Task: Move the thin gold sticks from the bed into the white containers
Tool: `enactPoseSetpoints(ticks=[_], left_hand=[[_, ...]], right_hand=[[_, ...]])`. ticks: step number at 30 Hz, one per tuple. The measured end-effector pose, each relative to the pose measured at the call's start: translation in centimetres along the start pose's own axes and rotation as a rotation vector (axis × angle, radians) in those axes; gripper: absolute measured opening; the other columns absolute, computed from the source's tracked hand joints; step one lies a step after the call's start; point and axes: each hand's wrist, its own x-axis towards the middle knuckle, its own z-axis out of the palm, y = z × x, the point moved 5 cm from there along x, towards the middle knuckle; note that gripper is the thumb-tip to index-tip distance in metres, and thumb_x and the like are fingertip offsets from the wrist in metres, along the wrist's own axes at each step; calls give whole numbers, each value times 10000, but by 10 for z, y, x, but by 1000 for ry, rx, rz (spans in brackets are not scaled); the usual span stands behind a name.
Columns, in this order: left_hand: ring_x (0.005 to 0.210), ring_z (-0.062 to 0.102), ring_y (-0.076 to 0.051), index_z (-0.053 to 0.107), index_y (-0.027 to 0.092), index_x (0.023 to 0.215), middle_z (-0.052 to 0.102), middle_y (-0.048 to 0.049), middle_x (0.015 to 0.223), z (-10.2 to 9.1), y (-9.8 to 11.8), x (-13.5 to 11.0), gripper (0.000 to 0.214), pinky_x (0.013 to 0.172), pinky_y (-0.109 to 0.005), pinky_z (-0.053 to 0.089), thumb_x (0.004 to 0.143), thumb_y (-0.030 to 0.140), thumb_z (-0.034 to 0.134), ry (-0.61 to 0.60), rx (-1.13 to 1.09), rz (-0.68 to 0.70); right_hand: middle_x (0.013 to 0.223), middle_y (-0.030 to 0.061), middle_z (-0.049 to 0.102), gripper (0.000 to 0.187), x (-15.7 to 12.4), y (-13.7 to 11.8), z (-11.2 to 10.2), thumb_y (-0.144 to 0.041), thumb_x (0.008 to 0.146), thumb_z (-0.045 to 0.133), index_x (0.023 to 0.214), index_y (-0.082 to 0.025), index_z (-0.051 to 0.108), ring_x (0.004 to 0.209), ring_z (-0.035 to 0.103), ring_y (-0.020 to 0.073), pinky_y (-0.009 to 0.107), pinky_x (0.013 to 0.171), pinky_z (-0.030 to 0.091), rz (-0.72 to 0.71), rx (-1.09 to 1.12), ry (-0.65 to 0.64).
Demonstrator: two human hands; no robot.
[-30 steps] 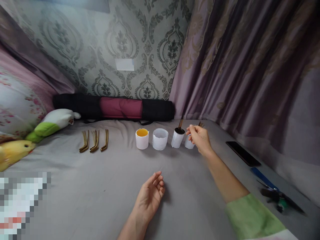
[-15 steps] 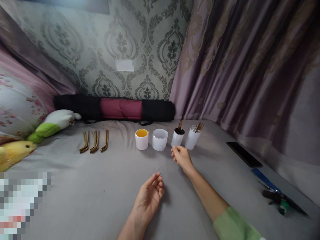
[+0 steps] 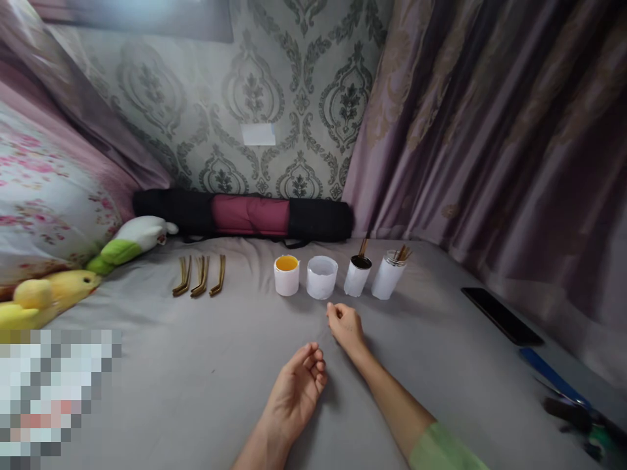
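My left hand (image 3: 300, 385) rests palm up on the grey sheet, its fingers loosely bent and nothing in it. Farther up and to the right, my right hand (image 3: 346, 328) has its fingers curled in, with no object showing in them. Just beyond it stand a white-wrapped open tub (image 3: 321, 284) and a white-wrapped can (image 3: 355, 282) with a dark inside and thin brown sticks poking out. To the right is a white-wrapped jar (image 3: 386, 282) holding several brown sticks. On the left end stands a white cup (image 3: 287, 281) with a yellow inside.
Three small bunches of bent gold-brown sticks (image 3: 198, 277) lie at the left. A black and maroon rolled bag (image 3: 249, 215) lies along the wall. Soft toys (image 3: 140, 235) are at the far left. A phone (image 3: 502, 316) and a blue-handled tool (image 3: 553, 375) lie at right.
My right hand has drawn back from the can towards me and a little left, fingers still curled. My left hand stays nearly in place. The view has shifted slightly left.
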Motion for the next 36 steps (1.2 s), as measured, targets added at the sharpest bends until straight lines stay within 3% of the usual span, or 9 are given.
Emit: enactPoseSetpoints(ticks=[6, 19, 29, 36], left_hand=[[552, 512, -65, 538, 105, 802, 552, -20, 674, 0, -1, 0, 99, 518, -175, 401, 727, 169, 547, -9, 1, 2], [531, 507, -46, 537, 119, 807, 549, 4, 652, 4, 0, 0, 141, 503, -156, 364, 686, 163, 595, -34, 48, 25], [490, 483, -47, 530, 108, 789, 541, 9, 598, 0, 5, 4, 152, 487, -150, 363, 657, 138, 599, 59, 58, -42], [454, 458, -40, 526, 107, 779, 523, 19, 579, -2, 23, 5, 120, 447, -143, 355, 667, 133, 561, 154, 161, -45]], right_hand=[[530, 33, 577, 406, -5, -6, -4, -434, 791, 327, 560, -178, 541, 509, 490, 129, 216, 512, 326, -87, -62, 28], [571, 42, 610, 346, -7, -7, 0, -424, 792, 343, 603, -212, 541, 532, 523, 159, 233, 528, 325, -162, -96, -9], [603, 60, 620, 363, -6, -6, 1, -435, 785, 334, 617, -206, 558, 555, 536, 169, 242, 540, 330, -159, -107, -18], [617, 56, 621, 369, -7, -6, 1, -436, 790, 338, 629, -195, 566, 561, 534, 159, 234, 546, 326, -163, -92, -21]])
